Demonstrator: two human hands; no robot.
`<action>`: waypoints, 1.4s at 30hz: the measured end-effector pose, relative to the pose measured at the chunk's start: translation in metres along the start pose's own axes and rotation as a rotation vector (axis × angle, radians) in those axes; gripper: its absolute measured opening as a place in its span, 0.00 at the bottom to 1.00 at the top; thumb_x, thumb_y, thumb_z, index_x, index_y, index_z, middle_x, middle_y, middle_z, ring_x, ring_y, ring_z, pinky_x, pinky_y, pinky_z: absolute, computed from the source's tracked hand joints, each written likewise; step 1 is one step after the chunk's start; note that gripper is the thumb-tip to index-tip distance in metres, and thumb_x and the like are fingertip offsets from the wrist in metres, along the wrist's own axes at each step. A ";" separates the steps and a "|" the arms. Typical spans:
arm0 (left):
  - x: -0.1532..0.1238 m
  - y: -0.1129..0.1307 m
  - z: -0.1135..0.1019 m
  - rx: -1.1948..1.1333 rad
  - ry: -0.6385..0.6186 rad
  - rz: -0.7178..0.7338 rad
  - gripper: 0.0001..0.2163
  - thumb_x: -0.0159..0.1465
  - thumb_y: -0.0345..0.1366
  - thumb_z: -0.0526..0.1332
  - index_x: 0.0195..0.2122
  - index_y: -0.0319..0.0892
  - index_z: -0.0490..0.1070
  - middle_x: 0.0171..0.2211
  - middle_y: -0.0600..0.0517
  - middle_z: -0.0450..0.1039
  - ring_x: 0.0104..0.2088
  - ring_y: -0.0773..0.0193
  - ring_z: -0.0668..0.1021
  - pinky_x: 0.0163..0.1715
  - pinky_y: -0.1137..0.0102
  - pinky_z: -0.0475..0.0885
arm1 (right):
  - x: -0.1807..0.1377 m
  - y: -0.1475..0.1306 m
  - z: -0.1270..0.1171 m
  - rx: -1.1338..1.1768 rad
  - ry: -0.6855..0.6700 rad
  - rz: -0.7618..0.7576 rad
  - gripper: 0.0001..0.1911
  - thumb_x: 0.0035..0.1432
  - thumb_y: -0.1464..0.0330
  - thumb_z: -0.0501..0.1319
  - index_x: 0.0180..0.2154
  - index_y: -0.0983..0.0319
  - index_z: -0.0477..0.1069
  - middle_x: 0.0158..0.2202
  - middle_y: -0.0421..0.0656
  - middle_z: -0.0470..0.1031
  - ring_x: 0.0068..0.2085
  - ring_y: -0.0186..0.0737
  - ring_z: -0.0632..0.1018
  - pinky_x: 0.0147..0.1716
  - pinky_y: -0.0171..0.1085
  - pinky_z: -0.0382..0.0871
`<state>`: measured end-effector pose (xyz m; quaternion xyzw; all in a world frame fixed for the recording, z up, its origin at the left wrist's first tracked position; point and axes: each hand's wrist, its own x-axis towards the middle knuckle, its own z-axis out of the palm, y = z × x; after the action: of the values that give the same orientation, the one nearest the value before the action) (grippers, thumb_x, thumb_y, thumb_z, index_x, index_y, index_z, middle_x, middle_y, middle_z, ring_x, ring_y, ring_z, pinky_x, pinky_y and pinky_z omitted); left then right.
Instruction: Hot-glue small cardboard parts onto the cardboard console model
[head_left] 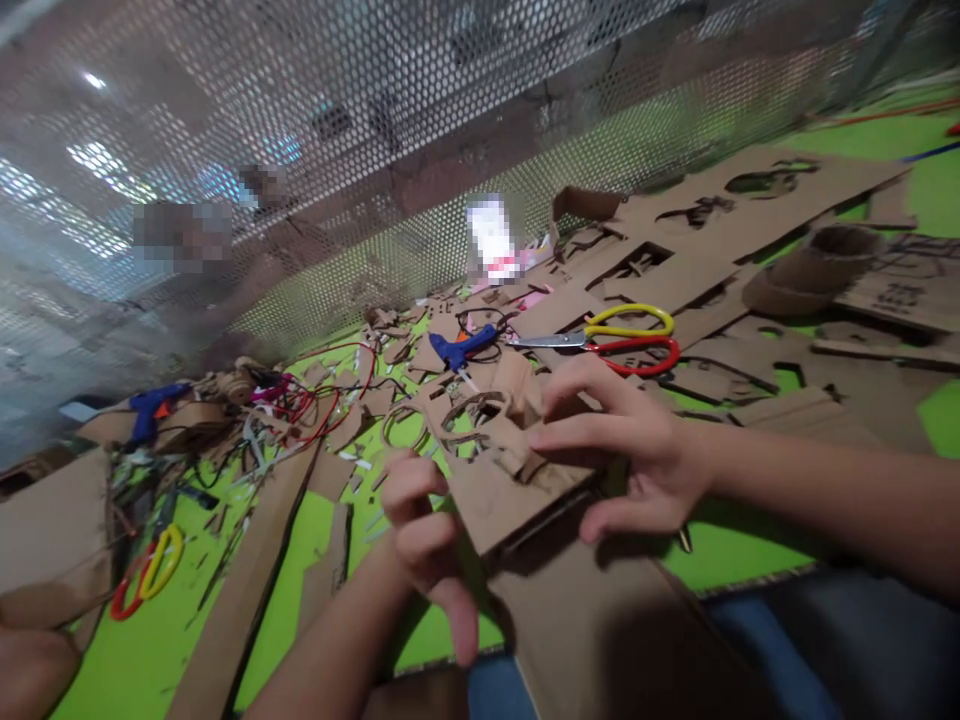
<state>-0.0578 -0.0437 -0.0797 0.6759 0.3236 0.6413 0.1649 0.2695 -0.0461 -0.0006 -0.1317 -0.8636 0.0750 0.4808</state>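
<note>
A small flat cardboard assembly point(487, 500) with a round cut-out and raised pieces sits in front of me. My right hand point(637, 450) is over its right side, thumb and fingers spread, with fingertips at the raised pieces; whether they touch is unclear. Beside its left edge is my left hand point(427, 545), fingers loosely bent and thumb apart, nothing visible in it. A larger cardboard sheet point(577, 610) extends below the assembly toward me. Just beyond lie a blue glue gun point(465, 347) and scissors point(555, 341) with yellow and red handles.
Cardboard offcuts cover the green tabletop point(292, 560). A long cardboard strip point(247, 580) lies left, near second scissors point(161, 570) and another blue glue gun point(150, 410). A cardboard tube point(787, 280) and cut panel point(720, 240) are at right. Perforated mesh point(390, 130) rises behind.
</note>
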 end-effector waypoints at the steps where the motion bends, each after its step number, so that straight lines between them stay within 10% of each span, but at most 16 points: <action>1: 0.005 0.009 0.006 0.011 0.051 0.159 0.28 0.55 0.68 0.71 0.28 0.49 0.66 0.30 0.55 0.61 0.32 0.56 0.69 0.43 0.55 0.72 | 0.001 -0.001 0.001 -0.043 -0.036 -0.020 0.36 0.63 0.45 0.70 0.62 0.61 0.73 0.53 0.52 0.71 0.54 0.52 0.74 0.56 0.54 0.71; 7: 0.022 0.034 0.021 0.039 -0.066 0.401 0.29 0.58 0.73 0.66 0.34 0.50 0.76 0.40 0.51 0.78 0.39 0.52 0.78 0.46 0.56 0.75 | -0.001 -0.006 0.007 -0.149 -0.141 -0.083 0.37 0.63 0.44 0.70 0.63 0.60 0.70 0.56 0.54 0.74 0.56 0.55 0.77 0.54 0.55 0.69; 16: 0.013 0.021 -0.013 0.029 -0.256 0.022 0.26 0.66 0.67 0.64 0.26 0.51 0.78 0.30 0.51 0.82 0.39 0.50 0.80 0.56 0.51 0.72 | -0.003 -0.008 0.010 -0.126 -0.180 -0.102 0.32 0.65 0.48 0.69 0.62 0.59 0.73 0.57 0.55 0.73 0.55 0.57 0.77 0.54 0.59 0.68; 23: 0.037 0.054 0.015 0.129 -0.335 0.559 0.35 0.66 0.76 0.52 0.45 0.49 0.81 0.45 0.47 0.87 0.43 0.49 0.81 0.45 0.52 0.72 | -0.003 -0.011 0.011 -0.132 -0.178 -0.052 0.26 0.72 0.48 0.62 0.61 0.57 0.72 0.59 0.52 0.72 0.57 0.54 0.76 0.54 0.59 0.67; 32: 0.038 0.065 0.021 0.200 -0.347 0.551 0.40 0.71 0.73 0.41 0.53 0.46 0.80 0.43 0.45 0.84 0.42 0.51 0.79 0.42 0.51 0.72 | -0.003 -0.016 0.013 -0.072 -0.163 0.008 0.26 0.70 0.49 0.65 0.61 0.57 0.74 0.60 0.52 0.70 0.59 0.56 0.75 0.57 0.59 0.67; 42: 0.037 0.058 0.019 0.246 -0.354 0.642 0.42 0.65 0.77 0.50 0.59 0.46 0.79 0.42 0.44 0.83 0.43 0.47 0.77 0.42 0.50 0.70 | -0.004 -0.015 0.017 -0.106 -0.129 -0.016 0.24 0.71 0.49 0.64 0.59 0.57 0.75 0.59 0.52 0.71 0.56 0.57 0.76 0.53 0.60 0.67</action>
<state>-0.0271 -0.0587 -0.0175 0.8578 0.1363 0.4901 -0.0732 0.2545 -0.0615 -0.0087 -0.1448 -0.8966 0.0336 0.4172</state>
